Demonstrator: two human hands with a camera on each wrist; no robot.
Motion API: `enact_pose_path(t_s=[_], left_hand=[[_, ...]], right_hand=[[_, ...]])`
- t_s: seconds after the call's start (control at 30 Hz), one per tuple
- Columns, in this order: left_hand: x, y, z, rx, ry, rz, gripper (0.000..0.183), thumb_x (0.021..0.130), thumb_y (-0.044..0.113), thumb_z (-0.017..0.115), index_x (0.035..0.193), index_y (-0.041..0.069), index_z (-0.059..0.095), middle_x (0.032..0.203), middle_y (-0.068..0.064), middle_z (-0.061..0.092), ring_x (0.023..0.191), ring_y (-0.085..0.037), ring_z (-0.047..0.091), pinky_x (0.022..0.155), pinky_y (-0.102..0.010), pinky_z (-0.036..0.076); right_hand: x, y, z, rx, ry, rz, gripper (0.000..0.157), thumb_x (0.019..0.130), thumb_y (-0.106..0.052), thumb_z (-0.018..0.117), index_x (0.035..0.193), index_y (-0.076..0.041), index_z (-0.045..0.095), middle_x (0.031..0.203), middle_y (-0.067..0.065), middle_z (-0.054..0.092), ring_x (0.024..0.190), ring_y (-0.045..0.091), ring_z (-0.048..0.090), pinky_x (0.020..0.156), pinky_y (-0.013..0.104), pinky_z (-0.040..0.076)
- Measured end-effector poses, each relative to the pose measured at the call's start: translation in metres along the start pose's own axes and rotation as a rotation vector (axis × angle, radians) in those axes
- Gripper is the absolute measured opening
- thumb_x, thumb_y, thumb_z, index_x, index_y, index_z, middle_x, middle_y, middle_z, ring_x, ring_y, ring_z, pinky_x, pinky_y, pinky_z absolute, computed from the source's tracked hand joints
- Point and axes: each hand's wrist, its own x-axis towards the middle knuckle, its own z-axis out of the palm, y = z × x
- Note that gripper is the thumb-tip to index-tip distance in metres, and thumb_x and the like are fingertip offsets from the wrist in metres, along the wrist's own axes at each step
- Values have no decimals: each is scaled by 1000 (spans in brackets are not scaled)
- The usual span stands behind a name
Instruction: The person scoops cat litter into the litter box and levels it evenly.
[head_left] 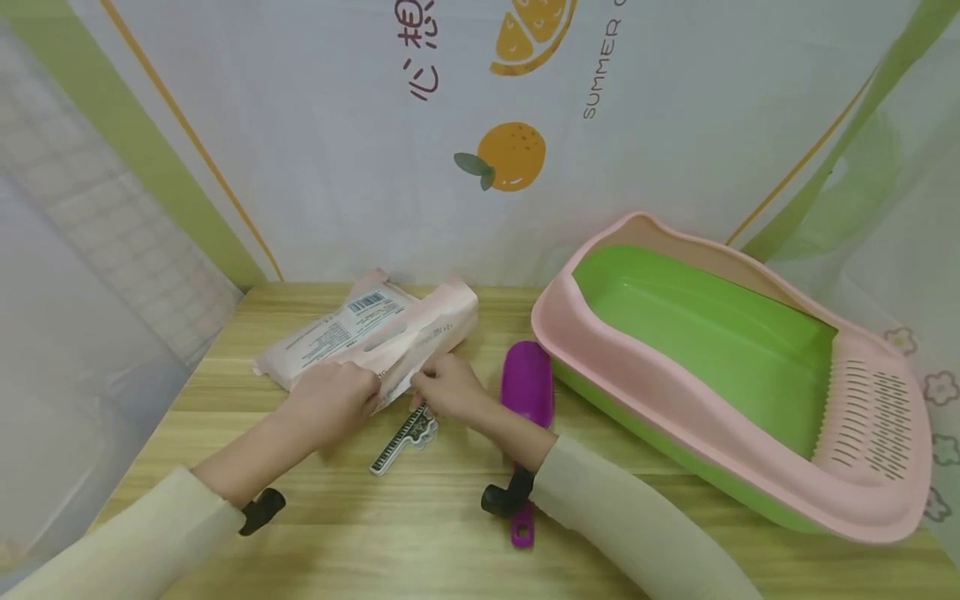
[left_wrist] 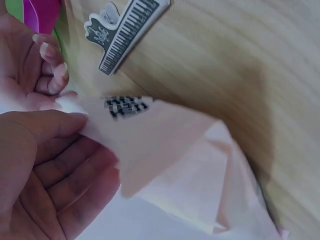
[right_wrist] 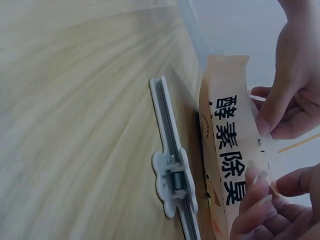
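Left hand (head_left: 327, 407), right hand (head_left: 452, 388) — both pinch bag (head_left: 375, 329).

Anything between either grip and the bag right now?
Nothing visible: the left grip and right grip both pinch the edge of the bag. The clip lies on the table, on the bag's near side, not between.

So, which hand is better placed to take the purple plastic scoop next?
Probably the right hand; its forearm passes over the purple plastic scoop, while the left hand sits farther away. Both pinch the pale pink printed bag.
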Motion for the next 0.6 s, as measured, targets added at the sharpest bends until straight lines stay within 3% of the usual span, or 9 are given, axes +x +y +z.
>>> enact_pose_path(t_s=[0.3,0.6], left_hand=[[26,-3,-4,-110,-187,-41,29,96,16,66,68,11,61,60,1,54,54,-12,47,50,-24,37],[35,-15,-23,-165,-261,-34,20,97,13,65,78,5,68,64,-1,59,55,-11,52,51,-21,40]], right_hand=[[-7,8,1,48,27,22,28,98,-8,51,81,0,72,71,8,73,50,10,53,43,16,38],[-14,13,6,132,45,75,27,95,-9,52,87,4,74,65,4,69,48,8,51,44,18,43]])
